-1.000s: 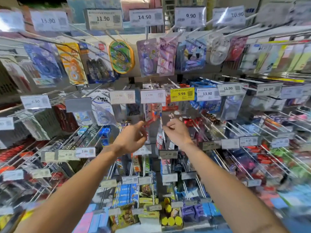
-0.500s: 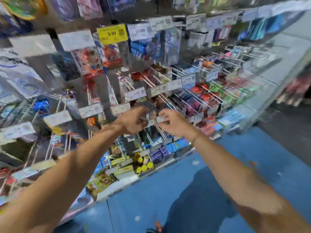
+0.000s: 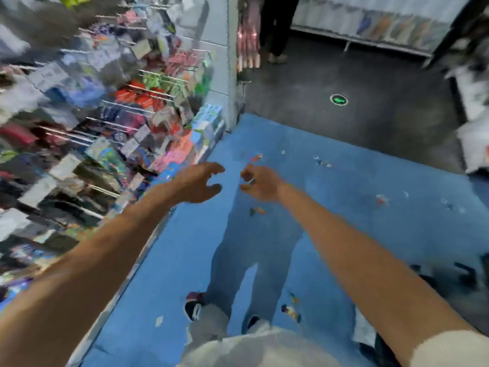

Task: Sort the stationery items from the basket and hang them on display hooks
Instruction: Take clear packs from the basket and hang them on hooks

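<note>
Two empty hands, left hand (image 3: 197,182) fingers spread wide, right hand (image 3: 260,184) loosely curled, hover beside the display hooks (image 3: 127,107), between hangings; basket unseen, so fetching another item likely follows.

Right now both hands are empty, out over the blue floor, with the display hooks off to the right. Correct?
Not quite. In the head view the display hooks are off to the left, not the right. The rest holds as far as the blur allows: left hand and right hand hang over the blue floor, fingers loosely open, with nothing seen in either grip.
</note>
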{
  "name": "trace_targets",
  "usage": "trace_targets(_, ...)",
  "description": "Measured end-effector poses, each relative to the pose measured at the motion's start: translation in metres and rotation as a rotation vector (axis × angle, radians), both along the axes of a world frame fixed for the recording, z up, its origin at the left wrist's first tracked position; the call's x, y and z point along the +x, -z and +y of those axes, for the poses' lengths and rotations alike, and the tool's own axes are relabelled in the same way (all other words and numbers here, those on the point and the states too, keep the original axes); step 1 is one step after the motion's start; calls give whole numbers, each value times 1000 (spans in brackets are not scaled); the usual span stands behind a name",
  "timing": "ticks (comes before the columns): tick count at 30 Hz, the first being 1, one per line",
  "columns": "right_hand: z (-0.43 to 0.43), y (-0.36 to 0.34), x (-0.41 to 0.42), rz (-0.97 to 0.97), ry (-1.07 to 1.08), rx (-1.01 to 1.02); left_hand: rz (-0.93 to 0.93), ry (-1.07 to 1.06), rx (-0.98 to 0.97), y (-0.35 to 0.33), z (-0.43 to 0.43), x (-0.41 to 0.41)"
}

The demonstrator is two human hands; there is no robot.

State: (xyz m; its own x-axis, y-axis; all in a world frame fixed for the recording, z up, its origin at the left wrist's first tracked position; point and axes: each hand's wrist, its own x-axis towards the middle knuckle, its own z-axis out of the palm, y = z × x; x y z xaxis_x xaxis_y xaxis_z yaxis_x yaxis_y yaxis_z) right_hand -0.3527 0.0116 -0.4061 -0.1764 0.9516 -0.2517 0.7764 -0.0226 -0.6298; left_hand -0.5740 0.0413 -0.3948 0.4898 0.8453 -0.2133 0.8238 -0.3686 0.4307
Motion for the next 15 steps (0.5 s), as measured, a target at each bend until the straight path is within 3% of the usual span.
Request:
trace_targets(4, -47, 2, 102, -76, 196, -25, -26, 217, -45, 8, -8, 114)
trace_targets(15, -201, -3, 295, -4, 918, -55, 37, 867, -103, 6, -39, 389)
